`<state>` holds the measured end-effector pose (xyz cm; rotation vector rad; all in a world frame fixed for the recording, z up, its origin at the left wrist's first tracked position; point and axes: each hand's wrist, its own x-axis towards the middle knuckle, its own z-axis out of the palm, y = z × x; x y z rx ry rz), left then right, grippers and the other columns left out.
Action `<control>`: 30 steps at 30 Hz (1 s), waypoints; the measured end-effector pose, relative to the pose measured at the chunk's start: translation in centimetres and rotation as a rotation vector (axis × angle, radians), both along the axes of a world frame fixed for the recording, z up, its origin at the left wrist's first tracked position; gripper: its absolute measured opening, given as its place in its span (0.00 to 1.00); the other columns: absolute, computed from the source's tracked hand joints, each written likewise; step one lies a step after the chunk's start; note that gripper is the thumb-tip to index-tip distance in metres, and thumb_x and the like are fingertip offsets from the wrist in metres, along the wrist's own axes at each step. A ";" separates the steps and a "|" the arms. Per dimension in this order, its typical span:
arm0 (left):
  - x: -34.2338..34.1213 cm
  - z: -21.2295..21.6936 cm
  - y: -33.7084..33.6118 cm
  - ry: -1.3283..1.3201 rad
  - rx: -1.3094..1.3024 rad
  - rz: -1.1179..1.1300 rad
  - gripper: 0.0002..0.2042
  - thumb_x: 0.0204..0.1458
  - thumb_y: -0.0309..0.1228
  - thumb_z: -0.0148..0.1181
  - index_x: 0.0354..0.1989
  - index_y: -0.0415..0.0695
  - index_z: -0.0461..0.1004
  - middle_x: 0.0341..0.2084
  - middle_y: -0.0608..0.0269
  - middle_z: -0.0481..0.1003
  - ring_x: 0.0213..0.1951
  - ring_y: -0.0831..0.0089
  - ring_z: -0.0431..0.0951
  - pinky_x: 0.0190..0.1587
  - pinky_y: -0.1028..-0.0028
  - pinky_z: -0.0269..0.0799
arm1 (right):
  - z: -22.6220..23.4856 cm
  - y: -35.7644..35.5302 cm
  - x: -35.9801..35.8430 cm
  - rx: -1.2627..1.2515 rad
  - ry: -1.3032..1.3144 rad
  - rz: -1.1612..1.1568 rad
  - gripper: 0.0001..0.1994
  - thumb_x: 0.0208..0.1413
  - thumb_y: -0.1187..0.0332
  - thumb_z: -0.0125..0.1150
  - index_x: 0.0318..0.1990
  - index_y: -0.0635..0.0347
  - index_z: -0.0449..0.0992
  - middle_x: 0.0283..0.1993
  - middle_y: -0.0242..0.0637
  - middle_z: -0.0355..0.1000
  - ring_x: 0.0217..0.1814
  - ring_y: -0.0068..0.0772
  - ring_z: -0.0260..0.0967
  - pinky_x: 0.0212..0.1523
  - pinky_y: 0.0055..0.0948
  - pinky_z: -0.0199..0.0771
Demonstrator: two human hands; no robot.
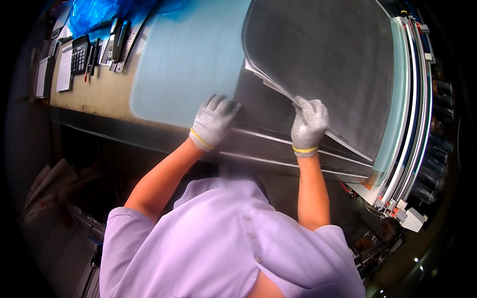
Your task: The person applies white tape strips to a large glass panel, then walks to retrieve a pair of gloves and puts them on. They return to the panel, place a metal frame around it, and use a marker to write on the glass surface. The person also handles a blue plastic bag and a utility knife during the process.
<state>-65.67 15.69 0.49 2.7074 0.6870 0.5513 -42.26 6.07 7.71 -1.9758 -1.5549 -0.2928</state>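
Observation:
Both my hands wear grey knitted gloves with yellow cuff bands. With my right hand [309,123], I pinch the lifted near edge of a dark grey sheet [323,59]. Layers with white edges show below its raised left side; how many sheets are lifted, I cannot tell. More dark sheet [261,107] lies flat beneath, with pale strips along its near edge. My left hand [214,120] rests at the left border of this flat sheet, fingers extended and slightly bent. Under that hand's left side is a pale blue translucent mat [184,64].
On the tan tabletop [112,94] at the far left are a calculator [79,55], a notepad [64,69], pens [93,57], a stapler [117,39] and a ruler [130,47]. Blue plastic film [94,15] lies behind them. Long white rails [415,99] border the right side.

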 end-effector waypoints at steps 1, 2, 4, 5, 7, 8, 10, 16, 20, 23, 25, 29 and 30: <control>-0.1 0.0 0.0 0.004 0.012 0.005 0.23 0.45 0.34 0.65 0.52 0.48 0.74 0.43 0.55 0.70 0.51 0.52 0.69 0.57 0.52 0.64 | 0.9 -0.4 -0.3 0.017 -0.015 -0.005 0.10 0.44 0.76 0.59 0.35 0.54 0.79 0.27 0.36 0.67 0.31 0.41 0.66 0.35 0.40 0.66; 0.0 0.0 -0.1 0.005 0.025 0.012 0.22 0.45 0.34 0.64 0.52 0.48 0.74 0.43 0.55 0.70 0.51 0.52 0.69 0.57 0.52 0.64 | 1.2 -1.1 -0.9 0.004 -0.020 0.014 0.10 0.44 0.76 0.59 0.35 0.54 0.79 0.27 0.36 0.67 0.31 0.41 0.65 0.34 0.40 0.65; 0.1 0.0 -0.2 0.005 0.009 0.007 0.21 0.43 0.32 0.63 0.49 0.47 0.75 0.43 0.54 0.70 0.51 0.52 0.69 0.56 0.52 0.65 | 1.3 -2.3 -2.7 -0.022 -0.032 0.043 0.10 0.44 0.75 0.58 0.35 0.54 0.79 0.28 0.37 0.67 0.31 0.42 0.65 0.34 0.39 0.65; -0.1 0.0 -0.3 0.010 -0.018 0.000 0.19 0.43 0.31 0.62 0.47 0.47 0.76 0.44 0.54 0.70 0.51 0.52 0.70 0.56 0.51 0.66 | 0.9 -2.7 -3.6 -0.053 -0.025 0.077 0.18 0.32 0.83 0.60 0.36 0.57 0.80 0.27 0.37 0.67 0.31 0.38 0.67 0.34 0.36 0.67; -1.1 0.1 -0.7 0.004 -0.039 -0.036 0.18 0.42 0.30 0.62 0.45 0.47 0.77 0.44 0.53 0.70 0.51 0.52 0.70 0.56 0.51 0.66 | -2.6 -4.0 -4.4 -0.148 0.046 0.019 0.13 0.37 0.79 0.62 0.35 0.56 0.79 0.29 0.37 0.68 0.32 0.41 0.67 0.35 0.38 0.67; -1.8 0.1 -0.9 -0.008 -0.031 -0.065 0.19 0.42 0.32 0.63 0.46 0.47 0.76 0.44 0.54 0.70 0.51 0.53 0.70 0.56 0.52 0.66 | -3.6 -4.2 -4.6 -0.196 0.069 -0.016 0.11 0.39 0.78 0.63 0.34 0.56 0.79 0.29 0.37 0.68 0.32 0.42 0.68 0.34 0.38 0.68; -3.4 0.2 -1.3 -0.031 -0.015 -0.123 0.20 0.42 0.34 0.65 0.47 0.47 0.76 0.44 0.56 0.70 0.51 0.54 0.71 0.56 0.52 0.66 | -4.8 -4.9 -4.9 -0.199 0.127 -0.023 0.10 0.41 0.76 0.64 0.34 0.56 0.79 0.29 0.37 0.68 0.33 0.43 0.68 0.34 0.38 0.68; -4.6 1.0 -3.1 0.113 -0.048 -0.131 0.20 0.43 0.37 0.66 0.47 0.50 0.76 0.46 0.54 0.70 0.53 0.52 0.69 0.59 0.50 0.64 | -5.4 -4.7 -4.9 -0.168 0.221 0.035 0.11 0.41 0.77 0.60 0.35 0.56 0.77 0.30 0.39 0.68 0.34 0.45 0.68 0.36 0.41 0.68; -2.9 1.0 -3.6 0.071 -0.049 -0.032 0.20 0.40 0.33 0.65 0.46 0.50 0.76 0.46 0.52 0.69 0.52 0.51 0.69 0.56 0.51 0.65 | -5.3 -5.2 -4.9 -0.228 0.190 0.051 0.14 0.43 0.73 0.63 0.41 0.56 0.77 0.37 0.40 0.70 0.41 0.45 0.68 0.44 0.42 0.68; -2.2 1.4 -4.2 0.111 -0.099 0.035 0.20 0.42 0.34 0.65 0.47 0.51 0.76 0.48 0.52 0.69 0.53 0.52 0.67 0.54 0.54 0.65 | -5.0 -6.0 -5.3 -0.249 0.124 0.097 0.25 0.40 0.71 0.64 0.52 0.55 0.75 0.44 0.40 0.71 0.47 0.46 0.67 0.52 0.44 0.66; -2.2 1.2 -4.8 0.068 -0.086 0.042 0.21 0.42 0.34 0.65 0.48 0.51 0.75 0.48 0.53 0.69 0.52 0.52 0.68 0.53 0.54 0.65 | -6.5 -6.6 -4.1 -0.245 -0.021 0.031 0.23 0.39 0.72 0.63 0.49 0.55 0.76 0.43 0.39 0.71 0.47 0.45 0.68 0.51 0.43 0.66; -2.4 1.0 -5.0 0.108 -0.087 -0.022 0.26 0.43 0.39 0.66 0.55 0.51 0.73 0.51 0.51 0.67 0.56 0.49 0.65 0.60 0.51 0.60 | -4.3 -6.8 -0.6 -0.167 -0.068 0.040 0.14 0.44 0.75 0.58 0.41 0.54 0.79 0.34 0.37 0.70 0.37 0.41 0.69 0.40 0.38 0.70; -2.3 1.4 -5.0 0.126 -0.079 -0.028 0.27 0.43 0.39 0.66 0.56 0.51 0.73 0.52 0.51 0.67 0.56 0.49 0.65 0.60 0.51 0.60 | -2.0 -6.3 0.0 -0.171 -0.051 0.051 0.14 0.43 0.76 0.57 0.40 0.54 0.79 0.33 0.37 0.70 0.36 0.41 0.69 0.37 0.38 0.69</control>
